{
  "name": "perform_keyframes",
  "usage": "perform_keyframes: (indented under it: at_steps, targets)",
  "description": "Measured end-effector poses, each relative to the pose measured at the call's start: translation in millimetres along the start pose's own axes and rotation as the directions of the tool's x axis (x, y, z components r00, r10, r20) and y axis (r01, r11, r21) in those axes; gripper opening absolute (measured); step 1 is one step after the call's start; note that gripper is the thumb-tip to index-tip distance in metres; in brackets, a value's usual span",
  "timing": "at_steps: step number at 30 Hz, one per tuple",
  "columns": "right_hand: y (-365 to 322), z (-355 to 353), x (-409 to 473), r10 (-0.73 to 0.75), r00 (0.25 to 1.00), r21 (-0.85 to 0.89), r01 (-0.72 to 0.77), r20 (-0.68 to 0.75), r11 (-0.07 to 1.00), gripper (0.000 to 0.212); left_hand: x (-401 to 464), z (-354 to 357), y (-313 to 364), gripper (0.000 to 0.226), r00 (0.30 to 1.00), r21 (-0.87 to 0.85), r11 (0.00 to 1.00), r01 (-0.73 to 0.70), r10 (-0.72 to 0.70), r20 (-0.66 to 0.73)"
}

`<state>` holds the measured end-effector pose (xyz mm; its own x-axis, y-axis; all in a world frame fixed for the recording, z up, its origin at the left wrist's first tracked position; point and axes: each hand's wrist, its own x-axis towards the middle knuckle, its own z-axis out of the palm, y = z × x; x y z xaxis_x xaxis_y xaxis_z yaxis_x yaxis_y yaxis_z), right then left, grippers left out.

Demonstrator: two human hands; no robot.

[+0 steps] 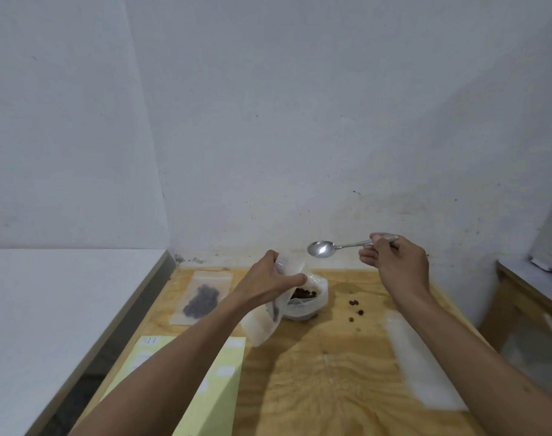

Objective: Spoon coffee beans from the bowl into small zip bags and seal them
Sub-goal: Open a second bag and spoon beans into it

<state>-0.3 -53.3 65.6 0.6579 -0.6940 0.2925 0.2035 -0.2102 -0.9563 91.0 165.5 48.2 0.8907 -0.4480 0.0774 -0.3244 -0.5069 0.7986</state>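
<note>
My left hand (270, 283) grips the top of a small translucent zip bag (262, 322), which hangs tilted above the wooden table (325, 372) with a few dark beans inside. Just behind it stands a clear bowl (315, 298) holding brown coffee beans (304, 293). My right hand (394, 262) pinches the handle of a metal spoon (322, 248), held level above and right of the bowl. The spoon's scoop looks empty. A filled, flat zip bag (202, 298) lies at the table's far left.
A few spilled beans (355, 306) lie right of the bowl. A stack of empty zip bags (422, 360) lies under my right forearm. A yellow sheet (212, 388) sits at the near left. White walls close off the back, and a white surface (64, 309) borders the left.
</note>
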Motion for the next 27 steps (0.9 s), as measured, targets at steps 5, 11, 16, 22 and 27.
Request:
perform_keyframes:
  at_steps: [5,11,16,22,27]
  targets:
    - [15.7,3.9,-2.4,0.006,0.999,-0.231,0.004,0.043,0.973,0.019,-3.5,-10.3,-7.2,0.048,0.999,0.035,0.999,0.033,-0.033,-0.021]
    - [27.1,16.7,-12.0,-0.116,0.972,-0.38,0.187,0.202,0.906,0.019,-9.7,-16.4,-17.6,0.051,0.997,0.076,0.995,0.07,-0.071,0.007]
    - [34.7,27.9,-16.0,-0.244,0.924,-0.504,0.366,0.294,0.782,0.018,-9.1,-15.0,-25.6,0.049,0.997,0.132,0.988,0.078,-0.08,0.01]
    - [47.5,46.4,-25.8,-0.01,0.984,-0.542,0.105,0.176,0.834,0.024,-8.5,-11.5,-28.9,0.055,0.996,0.12,0.99,0.074,-0.078,0.033]
    - [55.8,58.4,-26.0,0.309,0.951,-0.35,-0.281,0.024,0.893,0.035,-10.1,-13.8,-30.4,0.051,0.998,0.127,0.991,0.053,-0.056,0.027]
